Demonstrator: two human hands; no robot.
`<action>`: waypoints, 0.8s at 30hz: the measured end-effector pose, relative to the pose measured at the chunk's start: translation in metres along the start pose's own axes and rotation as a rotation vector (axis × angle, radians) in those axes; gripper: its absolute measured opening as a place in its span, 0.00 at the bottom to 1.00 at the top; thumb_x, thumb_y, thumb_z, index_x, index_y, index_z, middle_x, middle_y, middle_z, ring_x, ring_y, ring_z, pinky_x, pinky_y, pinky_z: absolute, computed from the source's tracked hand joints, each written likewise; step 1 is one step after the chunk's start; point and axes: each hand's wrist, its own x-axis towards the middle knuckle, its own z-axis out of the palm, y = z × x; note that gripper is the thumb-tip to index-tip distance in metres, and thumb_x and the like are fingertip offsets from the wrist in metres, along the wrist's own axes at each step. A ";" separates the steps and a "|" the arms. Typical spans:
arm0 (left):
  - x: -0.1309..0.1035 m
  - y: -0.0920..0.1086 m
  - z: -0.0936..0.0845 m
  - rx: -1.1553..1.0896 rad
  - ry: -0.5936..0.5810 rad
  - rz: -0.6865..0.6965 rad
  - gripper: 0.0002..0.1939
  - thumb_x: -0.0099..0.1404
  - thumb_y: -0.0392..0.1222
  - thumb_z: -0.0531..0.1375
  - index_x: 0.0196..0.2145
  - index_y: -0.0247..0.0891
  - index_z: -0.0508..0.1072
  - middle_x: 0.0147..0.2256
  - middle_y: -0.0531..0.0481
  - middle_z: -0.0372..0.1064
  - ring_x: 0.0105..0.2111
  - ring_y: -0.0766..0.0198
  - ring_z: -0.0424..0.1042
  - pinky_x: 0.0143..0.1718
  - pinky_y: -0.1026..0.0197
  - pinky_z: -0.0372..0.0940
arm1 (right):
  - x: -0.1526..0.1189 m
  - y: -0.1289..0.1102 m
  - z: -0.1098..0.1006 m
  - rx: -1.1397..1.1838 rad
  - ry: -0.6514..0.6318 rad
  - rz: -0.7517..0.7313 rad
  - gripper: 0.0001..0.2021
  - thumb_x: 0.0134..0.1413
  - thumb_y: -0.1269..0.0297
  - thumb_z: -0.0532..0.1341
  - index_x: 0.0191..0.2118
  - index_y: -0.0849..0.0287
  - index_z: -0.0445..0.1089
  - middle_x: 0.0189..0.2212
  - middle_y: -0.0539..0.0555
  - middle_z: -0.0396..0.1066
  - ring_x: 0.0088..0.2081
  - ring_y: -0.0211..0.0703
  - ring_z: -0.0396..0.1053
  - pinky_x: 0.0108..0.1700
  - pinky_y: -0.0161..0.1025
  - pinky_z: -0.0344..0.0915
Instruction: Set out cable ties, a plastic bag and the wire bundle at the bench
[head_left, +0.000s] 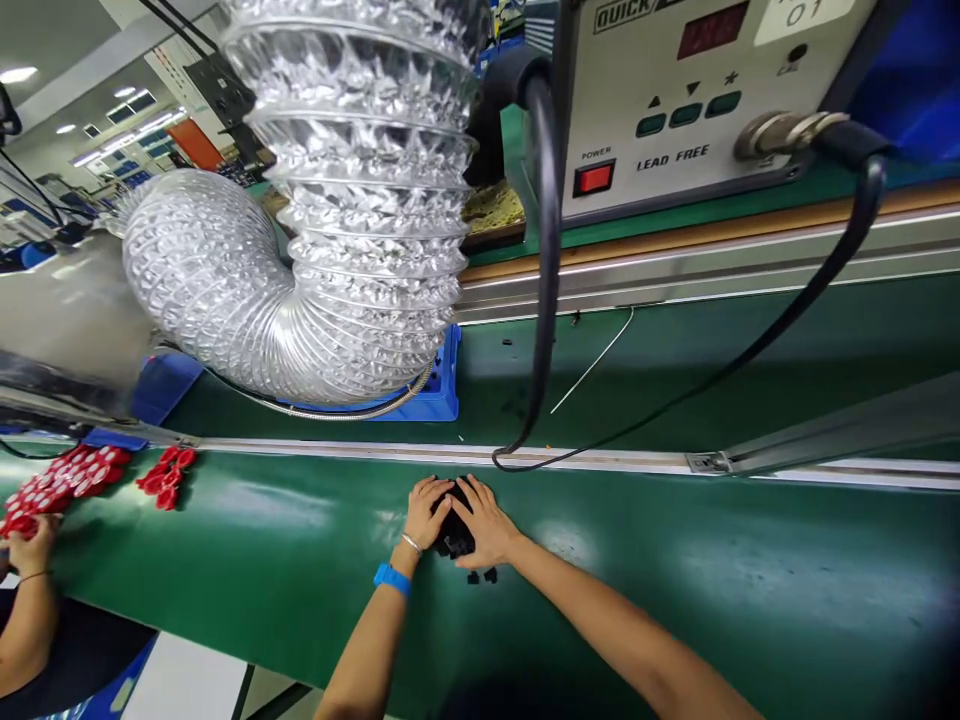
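While both arms stretch forward over the green belt (300, 560) of the bench, the left hand (424, 512) and the right hand (484, 522) close in from either side on a small heap of black parts (453, 535), fingers curled around it and touching it; two loose black bits (483, 576) lie just beside the right wrist. A blue wristband (393, 579) sits on the left arm. Further back, a crinkled silver duct (330, 230) bends down onto a blue tray (442, 385), and a grey soldering station (697, 100) stands on the raised shelf, its black cable (546, 300) drooping to the belt's rail. Off to the left, another person's hand (31, 545) rests near red and white parts (67, 475).
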 end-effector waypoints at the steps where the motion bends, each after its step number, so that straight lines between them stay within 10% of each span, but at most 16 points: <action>1: -0.003 -0.005 -0.003 -0.010 0.027 -0.013 0.21 0.70 0.54 0.51 0.53 0.44 0.74 0.54 0.49 0.71 0.58 0.55 0.61 0.63 0.45 0.53 | 0.009 -0.005 0.006 0.012 0.020 -0.008 0.60 0.30 0.44 0.70 0.69 0.61 0.44 0.70 0.72 0.34 0.70 0.72 0.27 0.68 0.66 0.33; 8: -0.034 -0.055 -0.043 -0.019 0.138 -0.094 0.22 0.71 0.53 0.48 0.51 0.42 0.75 0.53 0.46 0.72 0.55 0.56 0.65 0.61 0.45 0.56 | 0.063 -0.048 0.032 0.097 0.019 -0.124 0.59 0.34 0.42 0.69 0.69 0.60 0.42 0.71 0.70 0.33 0.70 0.69 0.28 0.69 0.62 0.35; 12: -0.046 -0.062 -0.060 0.052 0.115 -0.102 0.23 0.70 0.54 0.48 0.53 0.44 0.73 0.58 0.46 0.68 0.59 0.53 0.62 0.62 0.42 0.56 | 0.042 -0.050 0.019 0.140 0.023 -0.159 0.62 0.34 0.36 0.67 0.70 0.57 0.37 0.71 0.68 0.29 0.70 0.66 0.22 0.69 0.63 0.30; 18: -0.031 -0.022 -0.061 0.264 0.270 0.014 0.20 0.67 0.52 0.54 0.53 0.43 0.73 0.59 0.43 0.65 0.63 0.46 0.57 0.59 0.37 0.56 | -0.047 -0.018 0.020 0.131 -0.060 -0.001 0.65 0.34 0.29 0.62 0.70 0.58 0.31 0.70 0.71 0.19 0.69 0.70 0.14 0.67 0.70 0.25; 24: 0.039 0.036 -0.013 0.133 0.293 0.202 0.15 0.66 0.45 0.57 0.48 0.41 0.75 0.52 0.42 0.70 0.55 0.52 0.66 0.57 0.43 0.61 | -0.009 -0.040 0.038 0.161 0.055 0.002 0.59 0.45 0.31 0.58 0.69 0.72 0.35 0.69 0.76 0.30 0.71 0.66 0.26 0.71 0.61 0.30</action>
